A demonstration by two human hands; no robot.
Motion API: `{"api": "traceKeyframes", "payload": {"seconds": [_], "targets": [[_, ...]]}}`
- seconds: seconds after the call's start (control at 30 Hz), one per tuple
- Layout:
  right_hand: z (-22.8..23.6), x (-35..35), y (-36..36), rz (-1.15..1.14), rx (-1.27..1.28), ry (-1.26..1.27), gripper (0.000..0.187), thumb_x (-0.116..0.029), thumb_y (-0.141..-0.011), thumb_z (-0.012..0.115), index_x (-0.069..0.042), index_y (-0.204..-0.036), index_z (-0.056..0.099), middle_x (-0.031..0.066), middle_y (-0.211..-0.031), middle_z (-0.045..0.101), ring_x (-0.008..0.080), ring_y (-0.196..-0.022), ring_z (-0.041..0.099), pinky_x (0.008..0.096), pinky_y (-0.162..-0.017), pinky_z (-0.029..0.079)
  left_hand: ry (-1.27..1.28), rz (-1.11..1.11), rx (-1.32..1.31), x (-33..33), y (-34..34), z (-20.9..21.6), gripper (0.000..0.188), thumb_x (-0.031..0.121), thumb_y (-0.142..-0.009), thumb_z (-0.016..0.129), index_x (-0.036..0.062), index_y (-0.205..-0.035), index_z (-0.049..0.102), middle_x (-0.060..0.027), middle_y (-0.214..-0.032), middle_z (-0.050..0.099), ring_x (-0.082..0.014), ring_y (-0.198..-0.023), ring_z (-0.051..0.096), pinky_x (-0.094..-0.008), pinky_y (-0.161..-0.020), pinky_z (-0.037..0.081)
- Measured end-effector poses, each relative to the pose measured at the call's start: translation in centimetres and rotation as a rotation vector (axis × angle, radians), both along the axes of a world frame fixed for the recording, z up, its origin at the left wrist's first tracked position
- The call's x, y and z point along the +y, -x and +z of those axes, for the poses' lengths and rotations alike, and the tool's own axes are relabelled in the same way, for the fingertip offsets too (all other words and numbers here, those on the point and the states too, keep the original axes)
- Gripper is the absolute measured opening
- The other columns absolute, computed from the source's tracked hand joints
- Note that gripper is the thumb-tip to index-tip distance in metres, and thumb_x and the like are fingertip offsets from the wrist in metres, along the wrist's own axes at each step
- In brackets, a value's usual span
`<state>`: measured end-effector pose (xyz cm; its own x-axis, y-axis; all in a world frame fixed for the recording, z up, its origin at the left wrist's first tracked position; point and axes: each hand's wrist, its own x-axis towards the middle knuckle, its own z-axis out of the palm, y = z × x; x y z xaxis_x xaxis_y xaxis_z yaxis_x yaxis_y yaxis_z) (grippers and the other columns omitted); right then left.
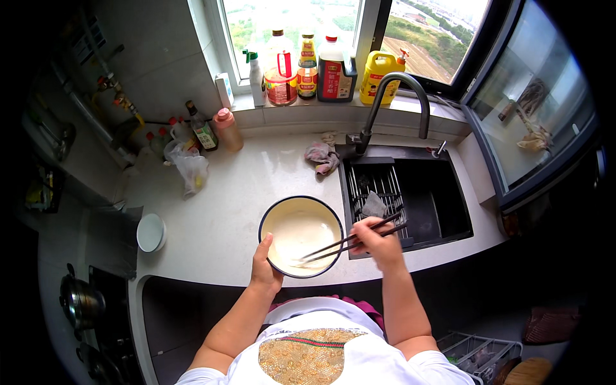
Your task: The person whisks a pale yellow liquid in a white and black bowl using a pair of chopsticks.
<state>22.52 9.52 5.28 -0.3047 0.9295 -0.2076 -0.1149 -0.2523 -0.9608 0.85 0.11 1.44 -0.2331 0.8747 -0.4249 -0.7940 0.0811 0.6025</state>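
A cream bowl [301,221] with a dark blue rim stands at the front edge of the white counter. Inside it lies a pale, creamy mixture [292,247]. My left hand [264,268] grips the bowl's near left side, thumb over the rim. In my right hand [377,244] is a pair of dark chopsticks [343,244], slanting over the bowl's right rim. Their tips reach into the mixture, where they look slightly blurred.
To the right is a black sink [439,199] with a drying rack [366,176] and a curved faucet [423,106]. A crumpled cloth [322,158] lies beyond the bowl. Several bottles line the windowsill. A white bowl [151,232] sits left, near a pot [82,301].
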Motion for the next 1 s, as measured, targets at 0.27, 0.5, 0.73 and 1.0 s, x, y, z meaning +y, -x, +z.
{"api": "traceKeyframes", "payload": {"seconds": [0.27,0.5,0.73,1.0], "targets": [[-0.9,-0.9,1.2,-0.113,0.064,-0.285,0.011,-0.012,-0.088,0.063,-0.002,-0.084,0.064,0.0048,-0.073,0.064,0.0092,-0.060,0.061,0.0211,-0.052,0.051,0.025,-0.045,0.016,0.1,-1.2,-0.2,0.051,0.038,-0.089,0.052,0.0021,-0.124,0.047,-0.0125,-0.118,0.058,-0.0234,-0.111,0.055,-0.0356,-0.096,0.043],[0.6,0.9,-1.6,-0.220,-0.091,-0.203,0.016,-0.014,-0.089,0.061,-0.001,-0.080,0.064,0.0047,-0.064,0.061,0.0102,-0.053,0.059,0.0211,-0.047,0.049,0.024,-0.016,0.016,-0.2,-0.2,0.7,0.051,0.038,-0.088,0.052,0.0013,-0.124,0.047,-0.0135,-0.119,0.057,-0.0245,-0.112,0.054,-0.0360,-0.096,0.043],[0.0,-0.4,-0.3,0.131,0.022,-0.086,0.011,-0.012,-0.087,0.063,-0.001,-0.084,0.066,0.0075,-0.074,0.065,0.0134,-0.065,0.065,0.0245,-0.054,0.055,0.001,-0.022,-0.005,-0.2,-0.6,0.2,0.051,0.036,-0.089,0.052,0.0015,-0.125,0.047,-0.0137,-0.121,0.056,-0.0249,-0.113,0.054,-0.0364,-0.097,0.043],[-0.6,-0.3,0.9,-0.171,-0.025,-0.329,0.012,-0.012,-0.087,0.064,-0.001,-0.082,0.064,0.0035,-0.069,0.063,0.0073,-0.061,0.059,0.0204,-0.056,0.050,0.035,-0.030,0.021,-0.3,-1.0,0.6,0.052,0.038,-0.088,0.052,0.0010,-0.125,0.047,-0.0140,-0.121,0.056,-0.0248,-0.114,0.053,-0.0364,-0.098,0.042]]}}
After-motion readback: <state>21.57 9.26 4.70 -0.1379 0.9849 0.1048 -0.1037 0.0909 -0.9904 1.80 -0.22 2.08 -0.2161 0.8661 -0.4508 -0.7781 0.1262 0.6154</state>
